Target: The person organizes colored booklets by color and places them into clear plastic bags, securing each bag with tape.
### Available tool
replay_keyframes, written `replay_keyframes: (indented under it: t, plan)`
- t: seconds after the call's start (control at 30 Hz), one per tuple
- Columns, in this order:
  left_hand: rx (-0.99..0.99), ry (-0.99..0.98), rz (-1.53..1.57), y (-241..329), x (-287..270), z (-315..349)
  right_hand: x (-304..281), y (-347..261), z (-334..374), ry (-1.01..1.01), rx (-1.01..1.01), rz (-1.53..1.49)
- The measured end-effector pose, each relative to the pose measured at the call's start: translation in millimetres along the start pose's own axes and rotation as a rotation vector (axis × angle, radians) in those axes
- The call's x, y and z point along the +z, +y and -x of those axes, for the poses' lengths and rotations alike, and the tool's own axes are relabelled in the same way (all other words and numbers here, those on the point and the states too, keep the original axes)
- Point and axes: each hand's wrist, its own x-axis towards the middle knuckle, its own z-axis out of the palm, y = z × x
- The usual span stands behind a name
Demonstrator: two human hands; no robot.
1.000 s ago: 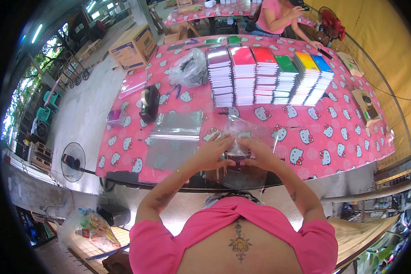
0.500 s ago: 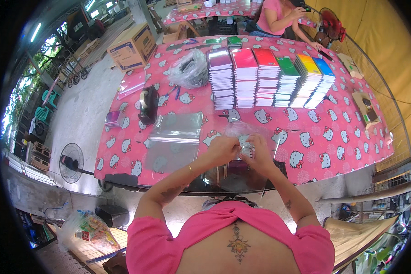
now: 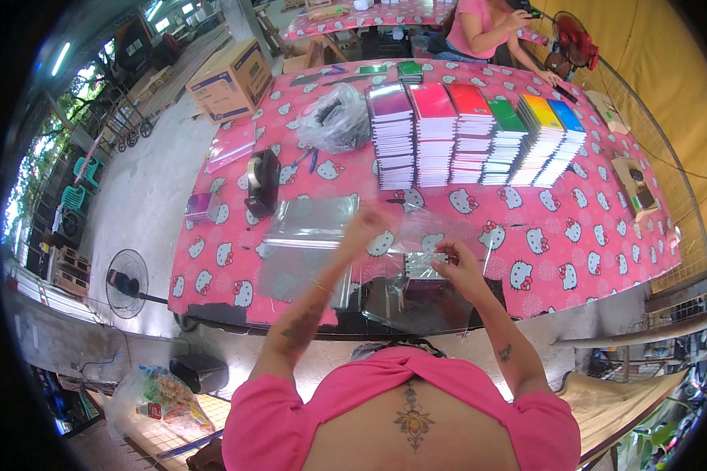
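Observation:
In front of me, a small stack of spiral notebooks [image 3: 426, 268] lies under clear plastic film at the table's near edge. My right hand [image 3: 462, 268] grips the stack's right end, fingers and thumb pressed on the plastic there. My left hand [image 3: 371, 220] is raised to the left of the stack, above clear plastic sleeves [image 3: 310, 228] lying on the table. Motion smears its fingers, so what they hold, if anything, cannot be made out. Loose clear film spreads around the wrapped notebooks.
Tall notebook stacks [image 3: 471, 141] stand ahead on the pink patterned tablecloth [image 3: 534, 243]. To the left are a black tape dispenser [image 3: 262, 182], a small purple notebook stack [image 3: 203, 207], a plastic bag [image 3: 334, 119] and a cardboard box [image 3: 229, 82]. A co-worker [image 3: 479, 31] stands beyond the table.
My left hand has left the wrapped notebooks and moved left and away from me. My right hand stays at their right end. The view has shifted slightly.

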Motion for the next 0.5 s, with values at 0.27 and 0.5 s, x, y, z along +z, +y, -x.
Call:
replay_keyframes:
  t: [0.27,0.5]
  plan:
    - [-0.094,0.638,-0.344,-2,-270,-3,-2,8,2,0.073,-0.016,0.013]
    - [-0.282,0.668,0.035,-15,-328,-12,6,-6,1,0.000,0.019,-0.042]
